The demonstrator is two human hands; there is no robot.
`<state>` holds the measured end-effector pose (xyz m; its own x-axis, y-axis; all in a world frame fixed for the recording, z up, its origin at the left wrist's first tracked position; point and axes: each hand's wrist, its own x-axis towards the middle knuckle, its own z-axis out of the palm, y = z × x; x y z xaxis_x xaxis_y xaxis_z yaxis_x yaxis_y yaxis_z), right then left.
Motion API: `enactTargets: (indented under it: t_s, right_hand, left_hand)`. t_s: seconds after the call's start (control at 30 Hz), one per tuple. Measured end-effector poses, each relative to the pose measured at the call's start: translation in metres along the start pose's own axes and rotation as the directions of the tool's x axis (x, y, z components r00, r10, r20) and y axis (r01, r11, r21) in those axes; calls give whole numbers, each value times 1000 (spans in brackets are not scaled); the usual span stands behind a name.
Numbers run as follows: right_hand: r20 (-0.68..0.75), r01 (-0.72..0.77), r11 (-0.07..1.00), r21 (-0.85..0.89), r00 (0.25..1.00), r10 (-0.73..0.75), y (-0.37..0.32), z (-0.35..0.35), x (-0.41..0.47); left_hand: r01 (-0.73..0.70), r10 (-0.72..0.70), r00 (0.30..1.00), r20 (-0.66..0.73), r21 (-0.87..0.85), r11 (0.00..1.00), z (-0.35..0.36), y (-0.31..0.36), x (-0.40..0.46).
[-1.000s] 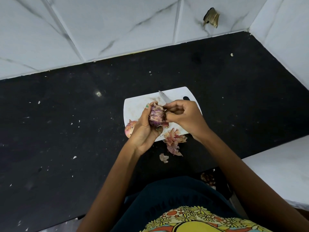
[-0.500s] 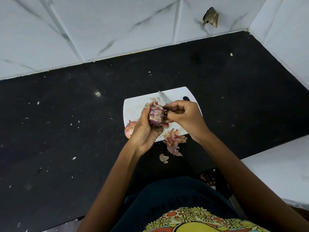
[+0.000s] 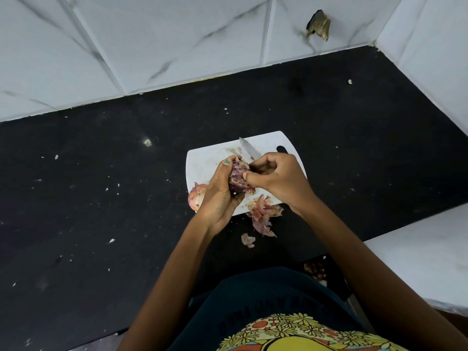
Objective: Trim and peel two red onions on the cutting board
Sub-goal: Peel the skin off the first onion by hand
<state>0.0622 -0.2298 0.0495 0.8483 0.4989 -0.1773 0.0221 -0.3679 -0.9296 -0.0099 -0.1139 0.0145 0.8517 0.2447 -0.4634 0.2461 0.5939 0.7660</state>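
The left hand [image 3: 219, 191] grips a partly peeled red onion [image 3: 238, 177], fingers curled round its left and near side, thumb up along the far left with a green-painted nail showing. The right hand [image 3: 276, 177] holds a knife [image 3: 249, 151], fingers curled round the handle (which is hidden inside the fist), while its thumb presses against the right face of the onion. The blade juts out to the far left from between the two hands, its tip over the white cutting board [image 3: 205, 163].

The onion is held just above the middle of the board, purple flesh streaked with pale patches and a ragged bit of skin hanging at its near edge. A second onion [image 3: 196, 197], still in its pinkish skin, sits at the board's near left corner, partly hidden behind the left wrist. A heap of peeled skins [image 3: 263, 214] lies over the board's near right edge and onto the black counter [image 3: 101, 186]; one loose scrap [image 3: 247, 239] lies nearer still.

Both forearms reach in from the near side, the wrists angled toward each other. The dark shirt [image 3: 266, 295] carries a line of writing above a floral print, too blurred to read.
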Motion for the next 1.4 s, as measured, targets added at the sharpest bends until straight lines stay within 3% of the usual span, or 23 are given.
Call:
enactTargets:
  t_s: [0.23,0.4,0.53,0.8,0.97,1.1,1.4]
  right_hand:
    - [17,-64,982,178,998,62,0,-4,1]
    - [-6,-1,1000,3,1000,1,-2,1,1]
    - [0,15,1000,17,1000,-15,-1,-1,2]
    - [17,-77,976,206,997,75,0,0,1]
    - [-20,-33,993,111,999,36,1,6,-4]
    - [-46,-17,986,168,999,25,0,4,-2]
    - [39,-9,990,143,999,4,-4,2,-3]
  left_hand:
    - [-3,3,1000,-15,1,1000,0,0,0]
    - [-26,27,999,-24,52,998,-1,0,2]
    - [-14,14,999,-30,19,1000,0,1,1]
    - [35,-41,997,-59,-101,994,1,1,0]
    - [41,-49,996,-73,-102,994,1,1,2]
    - [36,-38,999,-7,-202,979,1,2,1]
    - [43,-42,999,9,-207,977,2,1,1]
